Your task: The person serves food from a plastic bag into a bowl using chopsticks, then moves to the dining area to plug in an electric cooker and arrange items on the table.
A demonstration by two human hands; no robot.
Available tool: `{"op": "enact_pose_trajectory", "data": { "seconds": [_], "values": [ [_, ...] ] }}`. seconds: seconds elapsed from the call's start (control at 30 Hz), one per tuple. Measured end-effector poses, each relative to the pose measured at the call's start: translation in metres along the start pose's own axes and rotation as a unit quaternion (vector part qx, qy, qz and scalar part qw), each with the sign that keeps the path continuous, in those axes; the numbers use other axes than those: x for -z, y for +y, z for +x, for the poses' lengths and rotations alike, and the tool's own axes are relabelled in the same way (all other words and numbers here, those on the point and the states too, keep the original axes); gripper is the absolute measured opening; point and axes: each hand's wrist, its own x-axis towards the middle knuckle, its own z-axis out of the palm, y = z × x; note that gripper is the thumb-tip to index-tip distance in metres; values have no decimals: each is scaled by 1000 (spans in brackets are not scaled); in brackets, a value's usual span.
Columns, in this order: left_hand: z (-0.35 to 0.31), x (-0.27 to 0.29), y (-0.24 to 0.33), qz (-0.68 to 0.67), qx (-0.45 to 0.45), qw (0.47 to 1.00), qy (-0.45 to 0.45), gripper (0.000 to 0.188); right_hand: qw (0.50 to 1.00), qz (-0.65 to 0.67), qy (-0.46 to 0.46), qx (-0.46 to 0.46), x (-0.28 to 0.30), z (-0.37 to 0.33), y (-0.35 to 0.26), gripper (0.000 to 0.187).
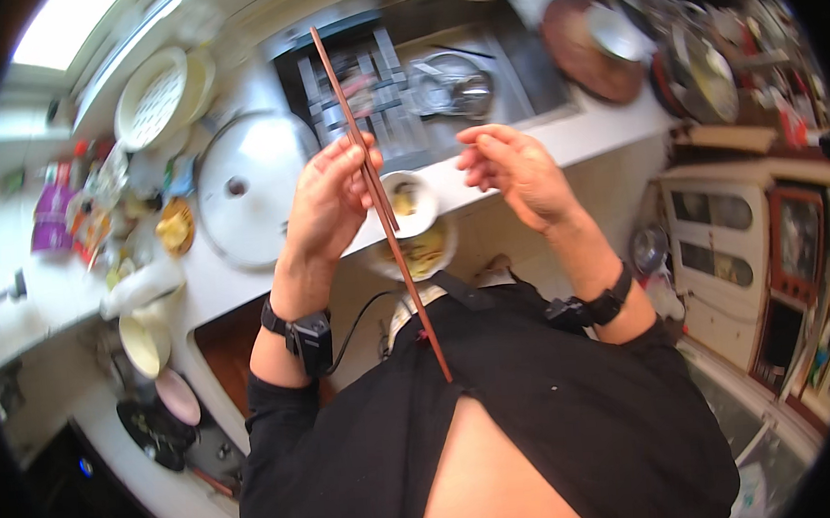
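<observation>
My left hand [329, 202] is closed round long reddish-brown chopsticks [416, 302], held slantwise between thumb and fingers. One end points up over the sink; a long end reaches down in front of my black top. Level with it on the right, my right hand [525, 179] hangs in the air with loosely curled fingers and nothing visible in them. Between and below the hands is a white bowl [428, 215] with a little yellowish food. A larger bowl [452, 254] with yellowish pieces sits just nearer to me, partly covered by the smaller one.
Beyond my hands is a metal sink [527, 44] with a slatted rack [387, 59] and a shiny bowl [466, 92]. A large round lid [261, 193] lies left on the counter, near colanders [154, 99]. A brown round board [573, 41] stands right. A cabinet [708, 176] is far right.
</observation>
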Motion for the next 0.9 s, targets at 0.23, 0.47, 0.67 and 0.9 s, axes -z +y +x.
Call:
{"op": "enact_pose_trajectory", "data": {
  "seconds": [0.23, 0.47, 0.67, 0.9],
  "values": [
    [12, -169, -158, 200, 183, 943, -193, 16, 981, 132, 68, 123, 112, -109, -55, 42],
    [18, -270, -243, 236, 382, 764, -464, 17, 963, 127, 149, 185, 228, -236, -86, 16],
    [63, -345, -275, 317, 391, 624, -598, 22, 948, 211, 58, 230, 295, -295, -93, 28],
    [163, -409, -284, 470, 113, 583, -653, 34, 949, -163, 101, 249, 341, -293, -164, 38]
  ]
}}
